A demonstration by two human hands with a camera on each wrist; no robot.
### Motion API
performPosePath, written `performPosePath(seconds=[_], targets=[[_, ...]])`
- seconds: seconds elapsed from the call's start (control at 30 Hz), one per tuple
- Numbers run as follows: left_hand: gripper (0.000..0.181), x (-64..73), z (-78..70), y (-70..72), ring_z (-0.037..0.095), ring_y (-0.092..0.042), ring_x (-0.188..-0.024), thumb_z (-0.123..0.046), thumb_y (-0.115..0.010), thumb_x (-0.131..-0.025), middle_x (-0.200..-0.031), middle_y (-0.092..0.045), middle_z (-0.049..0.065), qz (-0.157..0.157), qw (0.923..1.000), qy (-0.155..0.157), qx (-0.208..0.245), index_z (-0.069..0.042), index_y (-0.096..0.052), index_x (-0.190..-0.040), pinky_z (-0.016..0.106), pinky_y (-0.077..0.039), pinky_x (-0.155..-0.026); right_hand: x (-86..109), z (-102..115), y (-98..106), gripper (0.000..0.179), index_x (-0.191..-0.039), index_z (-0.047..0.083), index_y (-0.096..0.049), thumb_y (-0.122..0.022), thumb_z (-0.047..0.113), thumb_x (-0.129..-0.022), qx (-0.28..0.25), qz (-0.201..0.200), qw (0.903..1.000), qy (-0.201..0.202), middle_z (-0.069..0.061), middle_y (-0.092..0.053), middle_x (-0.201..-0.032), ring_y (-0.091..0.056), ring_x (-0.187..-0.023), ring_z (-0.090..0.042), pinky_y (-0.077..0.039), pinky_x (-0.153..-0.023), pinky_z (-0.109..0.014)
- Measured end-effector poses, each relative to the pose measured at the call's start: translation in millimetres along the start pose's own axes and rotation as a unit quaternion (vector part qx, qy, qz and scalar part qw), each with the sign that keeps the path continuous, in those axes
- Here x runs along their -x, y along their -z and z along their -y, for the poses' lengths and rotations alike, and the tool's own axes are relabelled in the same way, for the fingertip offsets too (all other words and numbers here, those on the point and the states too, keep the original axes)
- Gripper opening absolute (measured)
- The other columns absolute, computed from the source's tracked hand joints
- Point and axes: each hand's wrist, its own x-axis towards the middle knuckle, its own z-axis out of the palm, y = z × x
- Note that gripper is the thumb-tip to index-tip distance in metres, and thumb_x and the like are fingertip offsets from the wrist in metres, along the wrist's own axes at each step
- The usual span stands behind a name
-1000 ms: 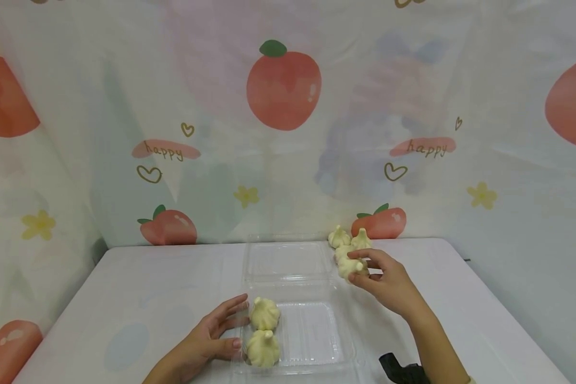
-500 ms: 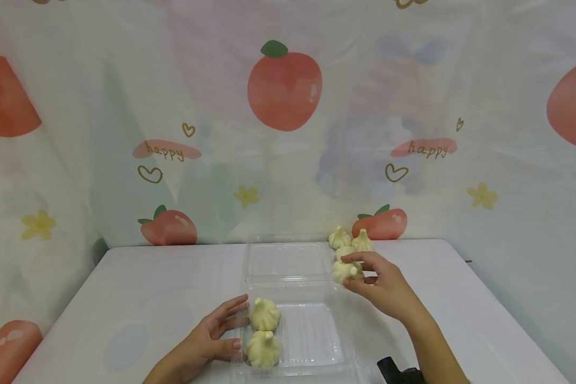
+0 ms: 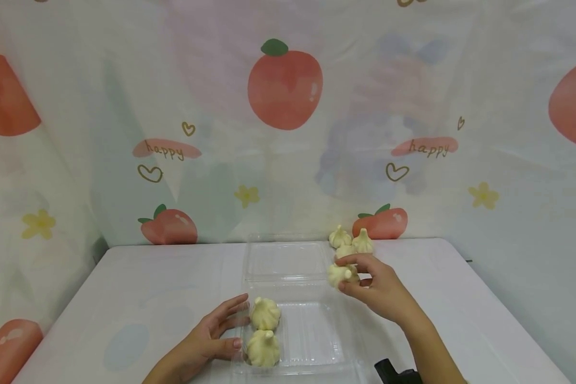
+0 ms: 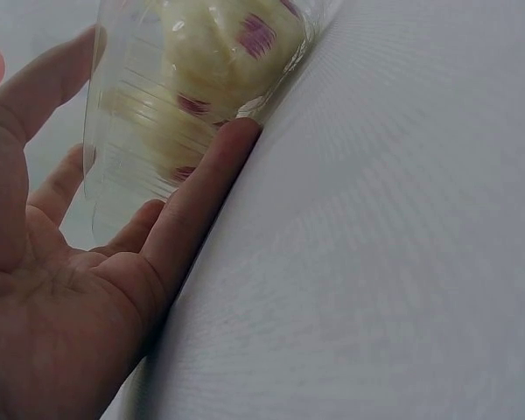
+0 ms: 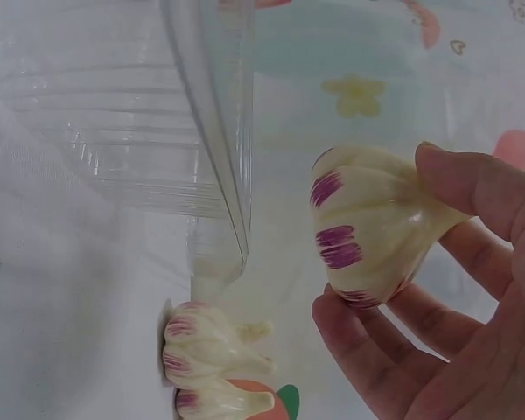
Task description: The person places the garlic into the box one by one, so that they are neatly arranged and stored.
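My right hand point(image 3: 379, 288) pinches a garlic bulb point(image 5: 367, 227) between thumb and fingers, beside the right edge of a clear plastic clamshell box point(image 3: 312, 336). Purple streaks mark the bulb's pale surface in the right wrist view. My left hand point(image 3: 216, 336) rests at the box's left side, its straight fingers touching the clear wall point(image 4: 114, 157). Two garlic bulbs stand inside along that left wall, a rear one point(image 3: 265, 314) and a front one point(image 3: 263, 349). The hinged lid point(image 3: 288, 261) lies open toward the back.
Several more garlic bulbs point(image 3: 363, 241) cluster at the table's back edge, right of the lid; the right wrist view shows some of them point(image 5: 206, 350) too. A black object point(image 3: 396, 372) sits by my right forearm. Behind the white table point(image 3: 149, 298) hangs a printed cloth point(image 3: 288, 176).
My right hand has moved left with the garlic bulb, away from the cluster and toward the box. The left hand and the two bulbs in the box have stayed put.
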Motion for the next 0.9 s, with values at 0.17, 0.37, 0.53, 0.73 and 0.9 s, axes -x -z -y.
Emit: performPosePath(seconds=[0.17,0.37,0.53,0.73,0.9], targets=[[0.079,-0.2,0.8,0.6,0.032,-0.032,-0.144,-0.010,-0.067,-0.094,-0.165,-0.013,0.017,-0.001,1.0000,-0.002,-0.005,-0.022,-0.024,-0.159,0.046,-0.053,-0.090,0.4,3.0,-3.0,0.037,-0.119,0.022,-0.068,-0.081,0.021,-0.085,0.003,0.008,0.9999,0.010,0.003,-0.064,-0.125,-0.057,-0.105,-0.017,-0.055,-0.082,-0.030],[0.079,-0.4,0.4,0.6,0.031,-0.032,-0.144,-0.011,-0.067,-0.094,-0.165,-0.013,0.016,-0.002,1.0000,0.000,-0.007,-0.023,-0.024,-0.159,0.046,-0.054,-0.090,1.5,9.0,-6.3,0.037,-0.119,0.024,-0.069,-0.081,0.022,-0.084,-0.006,0.020,0.9997,0.013,0.001,-0.062,-0.128,-0.057,-0.109,-0.019,-0.055,-0.083,-0.031],[0.079,-0.3,0.5,0.2,0.031,-0.033,-0.144,-0.011,-0.067,-0.094,-0.165,-0.013,0.016,-0.002,0.9999,0.001,-0.010,-0.023,-0.024,-0.159,0.045,-0.054,-0.090,2.8,13.0,-9.4,0.037,-0.119,0.024,-0.069,-0.081,0.023,-0.084,-0.008,0.028,0.9994,0.017,0.000,-0.062,-0.129,-0.057,-0.115,-0.022,-0.055,-0.083,-0.034],[0.079,-0.3,0.5,-0.3,0.030,-0.032,-0.144,-0.013,-0.067,-0.094,-0.165,-0.013,0.016,-0.001,1.0000,0.004,-0.008,-0.024,-0.024,-0.159,0.044,-0.053,-0.091,3.7,16.6,-12.4,0.036,-0.118,0.025,-0.069,-0.081,0.021,-0.084,-0.006,0.029,0.9990,0.034,0.003,-0.063,-0.125,-0.058,-0.111,-0.020,-0.055,-0.082,-0.034],[0.078,-0.5,0.6,-0.3,0.030,-0.033,-0.144,-0.016,-0.067,-0.094,-0.165,-0.013,0.016,-0.002,0.9999,0.006,-0.009,-0.024,-0.024,-0.159,0.043,-0.052,-0.093,3.8,19.0,-16.1,0.036,-0.118,0.025,-0.069,-0.081,0.021,-0.085,-0.004,0.033,0.9983,0.048,0.006,-0.064,-0.123,-0.059,-0.108,-0.016,-0.055,-0.082,-0.033]])
